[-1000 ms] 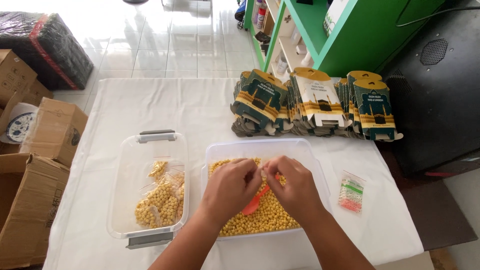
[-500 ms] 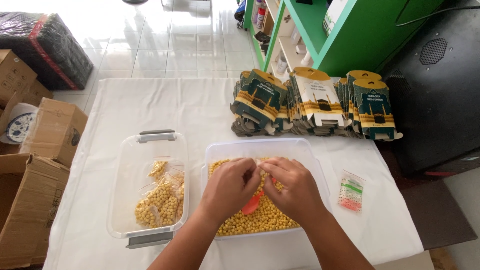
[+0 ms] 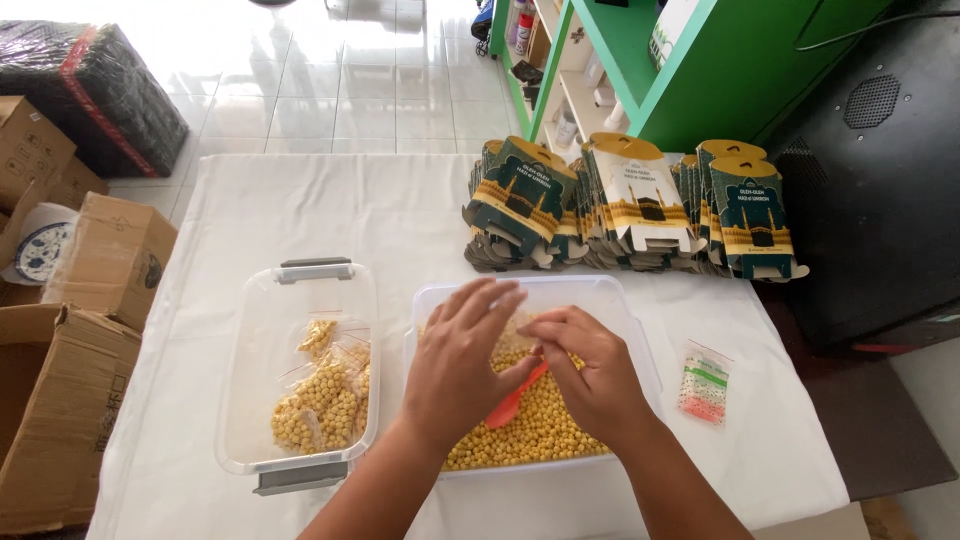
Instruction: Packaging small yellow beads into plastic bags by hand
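Hands meet over the tub (image 3: 625, 318) of yellow balls (image 3: 535, 432). Left hand (image 3: 462, 362) spreads its fingers wide, holding nothing I can see. Right hand (image 3: 590, 372) pinches an orange scoop (image 3: 508, 408) low in the tub. Left of the tub, a bin (image 3: 262, 330) holds filled bags (image 3: 325, 395). Behind the tub stand cartons (image 3: 630, 205).

desk (image 3: 300, 205) with white cloth | two clear plastic tubs: left tub (image 3: 262, 330), right tub (image 3: 610, 300) | stacked green-and-gold printed cardboard boxes (image 3: 630, 205) at back | small clear packet of zip bags (image 3: 704, 387) at right
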